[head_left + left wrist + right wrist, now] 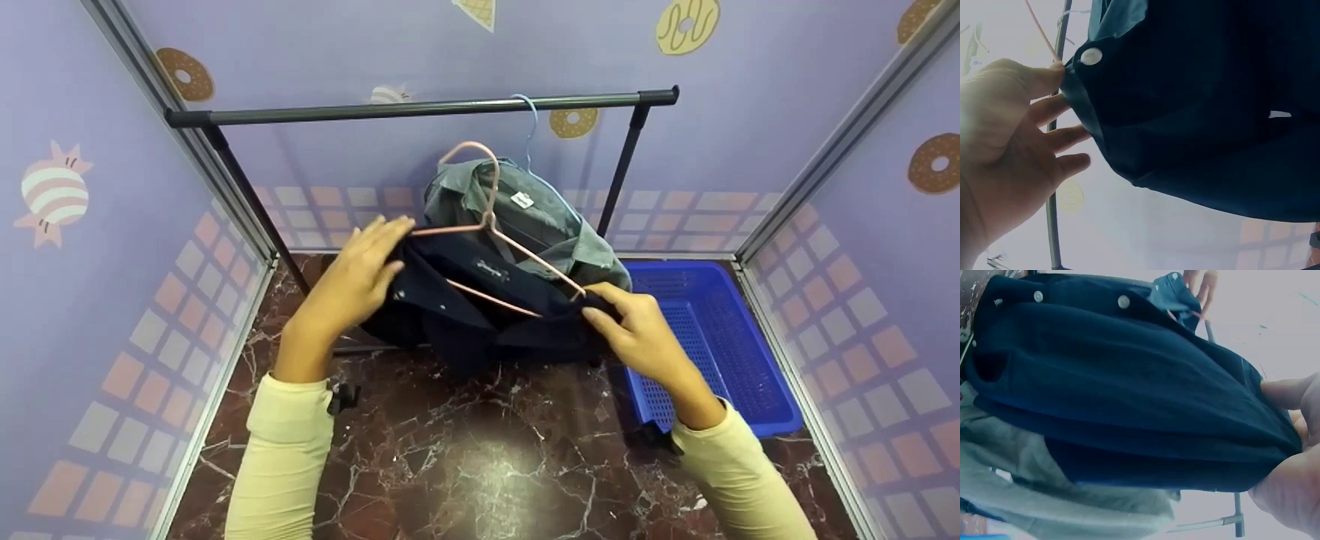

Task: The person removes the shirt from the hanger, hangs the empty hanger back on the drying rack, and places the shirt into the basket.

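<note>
Pinches the navy shirt (465, 330) with left hand (356, 274) and right hand (637, 326), well apart, hiding both ends of the pink hanger (536, 259) and lower parts of the far grey shirt (598, 250).

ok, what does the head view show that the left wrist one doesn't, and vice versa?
Head only: the blue basket, the hook of the pink hanger, and the white tag in the grey-green shirt.

Left wrist only: the palm side of the left hand, plus a close-up of a round white button near its fingertips.

Both: the left hand holding the navy shirt, part of the pink hanger, and the black rack.
</note>
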`<control>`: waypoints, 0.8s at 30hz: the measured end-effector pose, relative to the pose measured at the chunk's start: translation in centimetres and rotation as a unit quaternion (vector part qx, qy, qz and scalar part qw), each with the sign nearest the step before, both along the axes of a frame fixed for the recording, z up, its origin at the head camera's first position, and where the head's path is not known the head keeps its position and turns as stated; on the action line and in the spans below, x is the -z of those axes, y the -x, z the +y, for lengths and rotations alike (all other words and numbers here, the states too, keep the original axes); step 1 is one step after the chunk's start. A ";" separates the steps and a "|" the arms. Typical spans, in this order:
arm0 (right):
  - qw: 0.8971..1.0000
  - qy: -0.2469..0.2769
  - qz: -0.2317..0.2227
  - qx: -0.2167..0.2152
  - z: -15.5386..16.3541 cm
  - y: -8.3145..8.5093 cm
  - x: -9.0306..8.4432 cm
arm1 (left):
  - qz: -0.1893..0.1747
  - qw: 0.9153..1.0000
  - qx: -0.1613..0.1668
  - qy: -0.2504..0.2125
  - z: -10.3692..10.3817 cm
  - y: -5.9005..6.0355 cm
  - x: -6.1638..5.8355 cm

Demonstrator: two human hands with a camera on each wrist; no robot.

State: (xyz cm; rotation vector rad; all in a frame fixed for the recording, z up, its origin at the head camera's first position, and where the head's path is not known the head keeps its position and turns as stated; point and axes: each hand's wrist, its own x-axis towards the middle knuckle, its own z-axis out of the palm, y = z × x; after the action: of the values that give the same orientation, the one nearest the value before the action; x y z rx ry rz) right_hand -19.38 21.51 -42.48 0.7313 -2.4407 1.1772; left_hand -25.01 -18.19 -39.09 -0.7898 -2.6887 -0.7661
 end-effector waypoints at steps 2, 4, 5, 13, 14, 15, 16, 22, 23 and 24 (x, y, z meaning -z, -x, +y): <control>1.000 0.002 -0.011 -0.011 0.8 0.1 0.3 | -0.001 1.000 0.009 -0.005 0.0 -0.2 0.5; 0.999 0.003 -0.021 -0.024 1.7 0.3 0.7 | 0.002 1.000 0.016 -0.010 0.1 -0.4 1.0; 0.999 0.003 -0.025 -0.033 2.1 0.3 0.8 | 0.005 1.000 0.020 -0.012 0.2 -0.5 1.2; 0.994 -0.006 -0.056 -0.091 5.2 0.7 1.2 | 0.010 0.998 0.043 -0.034 1.4 -1.8 2.7; 0.994 -0.008 -0.058 -0.096 5.6 0.8 1.3 | 0.012 0.998 0.047 -0.037 1.6 -2.0 2.9; 0.993 -0.010 -0.059 -0.101 5.9 0.8 1.3 | 0.013 0.998 0.052 -0.039 1.8 -2.1 3.1; 0.992 -0.012 -0.061 -0.106 6.2 0.9 1.4 | 0.015 0.997 0.056 -0.041 2.1 -2.2 3.3; 0.992 -0.026 -0.051 -0.116 7.9 1.5 2.1 | 0.030 0.997 0.058 -0.050 3.5 -2.9 4.5; 0.992 -0.032 -0.044 -0.111 8.1 1.7 2.3 | 0.034 0.997 0.056 -0.050 3.7 -3.0 4.7; 0.993 -0.039 -0.036 -0.104 8.4 1.8 2.5 | 0.038 0.997 0.054 -0.049 3.9 -3.1 5.0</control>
State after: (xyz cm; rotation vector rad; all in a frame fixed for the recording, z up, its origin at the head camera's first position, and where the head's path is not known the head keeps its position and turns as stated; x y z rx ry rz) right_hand -21.17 29.89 -44.97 1.0043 -2.5306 1.2064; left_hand -21.96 -14.31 -44.11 -0.9271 -2.5378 -0.8680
